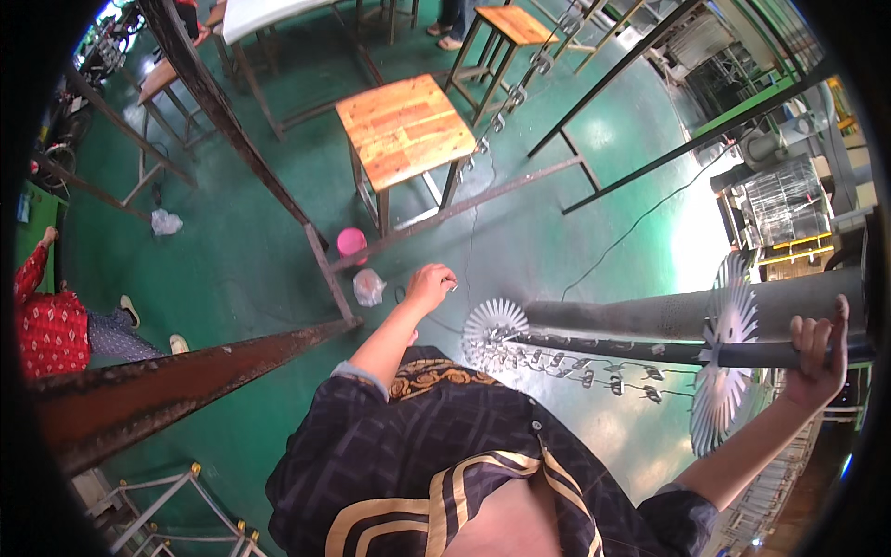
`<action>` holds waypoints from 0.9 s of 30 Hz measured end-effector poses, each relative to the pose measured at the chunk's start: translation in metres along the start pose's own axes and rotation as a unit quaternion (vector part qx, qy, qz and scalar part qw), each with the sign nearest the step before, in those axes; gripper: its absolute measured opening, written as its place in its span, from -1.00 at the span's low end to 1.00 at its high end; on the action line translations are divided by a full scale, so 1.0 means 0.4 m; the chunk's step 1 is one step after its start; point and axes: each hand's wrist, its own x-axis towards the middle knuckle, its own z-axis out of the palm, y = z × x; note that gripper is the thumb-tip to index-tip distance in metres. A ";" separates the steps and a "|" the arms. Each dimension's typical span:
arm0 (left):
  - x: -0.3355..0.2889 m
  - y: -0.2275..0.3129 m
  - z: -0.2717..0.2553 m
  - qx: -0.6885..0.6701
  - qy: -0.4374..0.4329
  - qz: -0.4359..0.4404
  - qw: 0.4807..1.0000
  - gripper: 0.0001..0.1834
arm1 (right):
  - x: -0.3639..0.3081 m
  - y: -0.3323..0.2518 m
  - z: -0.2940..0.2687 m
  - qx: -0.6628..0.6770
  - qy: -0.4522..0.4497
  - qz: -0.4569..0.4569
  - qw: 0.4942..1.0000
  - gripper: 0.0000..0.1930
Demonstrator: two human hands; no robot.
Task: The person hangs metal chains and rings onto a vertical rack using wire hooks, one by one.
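My left hand [430, 287] is raised in front of me with its fingers curled together. A small shiny bit shows at the fingertips, too small to name. To the right stretches a dark rod [640, 350] bearing two pale toothed discs, a near-round one [495, 331] at its left end and another disc [731, 339] farther right. Small dark metal pieces [583, 377] hang in rows on lines between the discs. My right hand [814, 357] curls its fingers over the rod just beyond the right disc, one finger sticking up.
A grey cylinder [631, 318] lies behind the rod. Wooden-topped stools [406, 130] stand ahead beside a metal frame [464, 207]. A pink bowl [352, 243] and a plastic bag [368, 288] sit nearby. A rusty beam [186, 390] crosses the left; beyond it is a person in red [56, 330].
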 end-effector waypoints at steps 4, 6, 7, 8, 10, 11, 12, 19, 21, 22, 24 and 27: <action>0.055 0.120 -0.114 -0.028 0.021 0.052 0.998 -0.91 | -0.013 0.027 0.056 0.033 -0.025 -0.018 0.999 -0.68; 0.079 0.208 -0.173 -0.052 0.024 0.057 0.997 -0.89 | -0.028 0.033 0.076 0.036 -0.030 -0.020 0.999 -0.71; 0.073 0.240 -0.212 -0.059 0.039 0.044 0.997 -0.88 | -0.013 0.054 0.093 0.051 -0.023 -0.020 0.998 -0.75; 0.082 0.280 -0.240 -0.066 0.040 0.053 0.996 -0.87 | -0.021 0.054 0.101 0.051 -0.012 -0.017 0.998 -0.75; 0.101 0.358 -0.288 -0.080 0.041 0.069 0.994 -0.87 | -0.040 0.054 0.107 0.054 0.010 -0.011 0.998 -0.75; 0.109 0.386 -0.301 -0.081 0.047 0.074 0.993 -0.86 | -0.047 0.060 0.108 0.066 0.010 -0.012 0.998 -0.77; 0.119 0.421 -0.322 -0.089 0.054 0.072 0.992 -0.87 | -0.049 0.062 0.110 0.067 0.009 -0.013 0.998 -0.77; 0.199 0.713 -0.475 -0.161 0.155 0.146 0.964 -0.88 | -0.068 0.058 0.107 0.069 0.035 -0.006 0.997 -0.78; 0.223 0.797 -0.530 -0.172 0.179 0.172 0.953 -0.89 | -0.071 0.064 0.105 0.061 0.041 -0.004 0.997 -0.78; 0.230 0.841 -0.561 -0.129 0.174 0.176 0.960 -0.92 | -0.076 0.064 0.103 0.054 0.048 -0.004 0.997 -0.78; 0.263 0.900 -0.600 -0.117 0.205 0.218 0.947 -0.91 | -0.083 0.061 0.110 0.042 0.073 0.008 0.996 -0.77; 0.299 0.982 -0.659 -0.097 0.241 0.251 0.933 -0.89 | -0.084 0.065 0.112 0.038 0.084 0.015 0.996 -0.77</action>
